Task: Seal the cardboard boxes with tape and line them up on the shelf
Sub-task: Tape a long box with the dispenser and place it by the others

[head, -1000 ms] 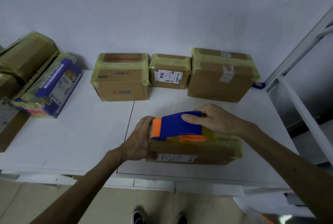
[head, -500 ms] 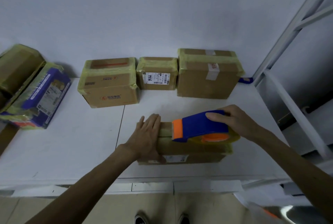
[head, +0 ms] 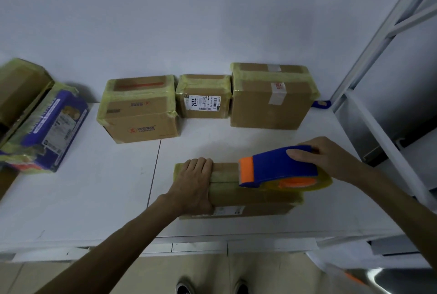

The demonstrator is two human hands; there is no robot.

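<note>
**Tape gun on the flat box, front of the shelf**

Low, flat cardboard box (head: 250, 196) lies near the front edge of the white shelf (head: 82, 199). Left hand (head: 194, 187) lies palm-down on the box's left end, fingers stretched flat over the top; grip loose, pressing rather than clasping. Right hand (head: 324, 159) is wrapped over the back of the tape dispenser (head: 279, 167), blue body, orange nose pointing left, grip clenched on it. The dispenser sits on the right part of the box top, its yellowish tape roll (head: 305, 183) overhanging the right end. A strip of tape (head: 224, 176) lies along the box top between the left hand and the orange nose.

Back against the wall, three taped boxes stand in a row: printed carton (head: 142, 114) on the left, small labelled box (head: 204, 99) in the middle, tall box (head: 272, 97) on the right. Middle and right ones touch; the left sits just beside. Far left, well apart, a blue-printed package (head: 49, 128) leans against another taped box (head: 21, 88).
</note>
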